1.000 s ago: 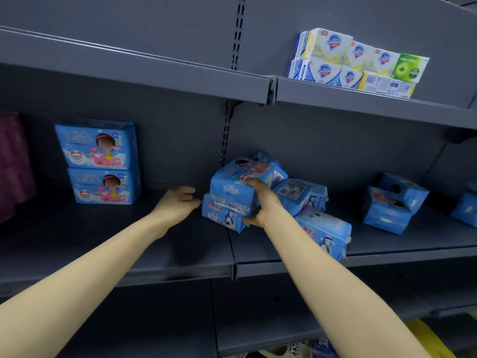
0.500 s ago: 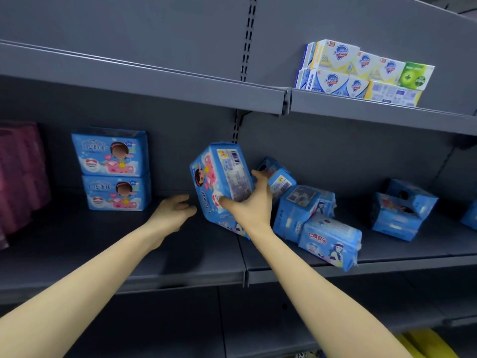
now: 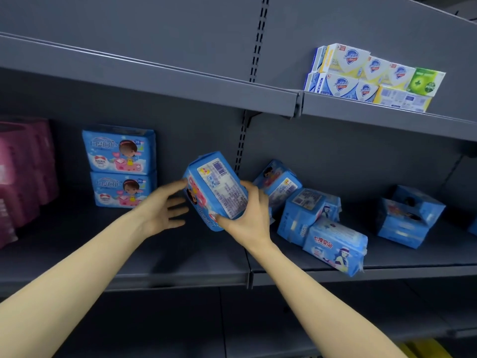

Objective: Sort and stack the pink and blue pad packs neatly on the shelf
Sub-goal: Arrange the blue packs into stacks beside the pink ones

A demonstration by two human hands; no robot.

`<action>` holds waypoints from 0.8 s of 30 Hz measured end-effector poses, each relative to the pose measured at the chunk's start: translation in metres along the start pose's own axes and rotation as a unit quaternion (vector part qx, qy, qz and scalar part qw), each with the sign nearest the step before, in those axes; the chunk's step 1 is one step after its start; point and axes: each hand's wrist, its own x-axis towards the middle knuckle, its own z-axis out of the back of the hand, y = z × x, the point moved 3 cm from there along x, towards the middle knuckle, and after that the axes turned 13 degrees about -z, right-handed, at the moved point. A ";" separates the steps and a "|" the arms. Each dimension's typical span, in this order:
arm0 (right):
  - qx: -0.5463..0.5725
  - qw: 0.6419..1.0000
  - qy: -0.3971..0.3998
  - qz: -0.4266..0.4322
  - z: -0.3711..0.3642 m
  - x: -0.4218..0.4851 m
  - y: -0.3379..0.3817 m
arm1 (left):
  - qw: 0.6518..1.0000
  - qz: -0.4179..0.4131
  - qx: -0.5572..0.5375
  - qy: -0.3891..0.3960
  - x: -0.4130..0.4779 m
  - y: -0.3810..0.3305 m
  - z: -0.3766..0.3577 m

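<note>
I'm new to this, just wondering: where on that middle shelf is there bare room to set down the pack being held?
Bare shelf lies between the stacked blue packs and the tumbled pile. A narrower gap separates that pile from the right-hand blue packs. The pile itself and the pink packs at far left are crowded.

Shelf (image 3: 180, 259): bundles (image 3: 23, 177) at far left, a two-high stack (image 3: 120, 166) right of them against the back wall, then a held pack (image 3: 215, 191) above the shelf, between left hand (image 3: 161, 210) and right hand (image 3: 247, 215). Right of it a tumbled heap (image 3: 309, 215), its nearest pack at the shelf's near edge; a pair (image 3: 407, 215) well apart, further right. Upper shelf (image 3: 154, 81), right end: soap boxes (image 3: 371, 78) in two tiers.
</note>
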 end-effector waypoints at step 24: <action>0.138 0.988 0.056 -0.029 -0.002 0.003 0.005 | 0.999 0.022 -0.037 -0.023 -0.007 0.001 0.004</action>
